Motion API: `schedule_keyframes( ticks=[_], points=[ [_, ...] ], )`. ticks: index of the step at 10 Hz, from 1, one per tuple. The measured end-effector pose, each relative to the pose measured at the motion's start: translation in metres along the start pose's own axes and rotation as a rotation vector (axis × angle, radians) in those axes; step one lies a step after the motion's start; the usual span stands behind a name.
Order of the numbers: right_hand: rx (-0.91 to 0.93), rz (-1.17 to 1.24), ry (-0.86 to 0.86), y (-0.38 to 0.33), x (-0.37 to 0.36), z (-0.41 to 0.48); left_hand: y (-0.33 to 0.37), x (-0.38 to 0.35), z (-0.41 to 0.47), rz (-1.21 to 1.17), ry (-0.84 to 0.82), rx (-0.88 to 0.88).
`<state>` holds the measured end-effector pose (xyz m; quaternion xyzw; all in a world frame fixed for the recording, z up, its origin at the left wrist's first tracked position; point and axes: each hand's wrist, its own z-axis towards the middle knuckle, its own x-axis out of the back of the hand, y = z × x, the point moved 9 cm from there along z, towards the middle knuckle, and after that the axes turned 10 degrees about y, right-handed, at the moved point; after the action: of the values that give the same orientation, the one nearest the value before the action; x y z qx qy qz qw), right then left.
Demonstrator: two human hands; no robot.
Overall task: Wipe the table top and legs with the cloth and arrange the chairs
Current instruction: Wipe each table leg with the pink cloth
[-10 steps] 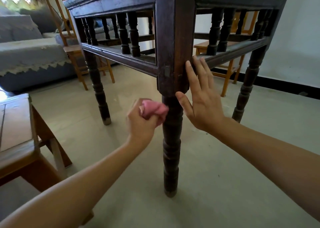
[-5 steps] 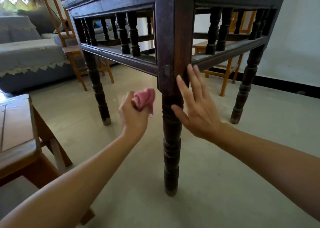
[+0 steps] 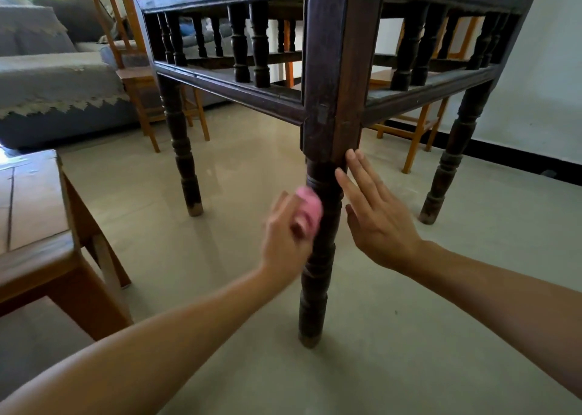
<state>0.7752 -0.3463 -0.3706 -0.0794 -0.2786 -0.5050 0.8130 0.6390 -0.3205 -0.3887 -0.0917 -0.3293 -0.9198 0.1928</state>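
A dark wooden table with turned legs fills the upper view, seen from low down. Its nearest leg stands in front of me. My left hand grips a bunched pink cloth and presses it against the left side of that leg; the hand is blurred. My right hand lies flat with straight fingers against the right side of the same leg, fingertips at the square block above the turned part.
An orange wooden chair stands behind the table's left leg, another orange chair behind the right side. A brown wooden seat is close at my left. A grey sofa lines the far left. Pale tiled floor lies around.
My left hand has carried the pink cloth down and to the right onto the near leg. My right hand has slid down from the table's rail joint to the top of the turned leg.
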Motion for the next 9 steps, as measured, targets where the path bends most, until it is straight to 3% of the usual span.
schedule_keyframes(
  ticks=[1, 2, 3, 4, 5, 6, 7, 8, 9],
  points=[
    [0.01, 0.025, -0.004, -0.001, 0.002, -0.001, 0.025, -0.026, -0.06, 0.147, -0.346, -0.451],
    [0.021, 0.019, -0.013, 0.0, 0.003, 0.0, -0.005, -0.01, -0.034, 0.215, -0.195, -0.245],
    [-0.014, 0.001, -0.005, 0.0, 0.003, 0.0, -0.052, 0.025, 0.018, 0.186, 0.135, 0.326],
    [-0.034, 0.013, 0.005, -0.002, 0.001, 0.0, -0.048, 0.004, 0.004, 0.001, 0.027, 0.402],
    [-0.026, 0.053, -0.023, -0.005, -0.001, -0.003, -0.02, -0.027, -0.049, 0.052, -0.275, 0.161],
    [0.012, 0.073, -0.064, -0.009, -0.004, -0.008, -0.03, -0.035, -0.073, 0.211, -0.433, -0.012],
    [0.022, 0.052, -0.083, -0.01, -0.01, -0.012, -0.053, -0.022, -0.051, 0.066, -0.242, 0.329],
    [-0.012, 0.073, -0.106, -0.013, -0.017, -0.013, -0.065, -0.01, -0.033, -0.345, -0.045, 0.73],
    [-0.027, 0.103, -0.093, -0.019, -0.016, -0.012, -0.051, -0.025, -0.034, -0.285, -0.206, 0.719]
  ],
)
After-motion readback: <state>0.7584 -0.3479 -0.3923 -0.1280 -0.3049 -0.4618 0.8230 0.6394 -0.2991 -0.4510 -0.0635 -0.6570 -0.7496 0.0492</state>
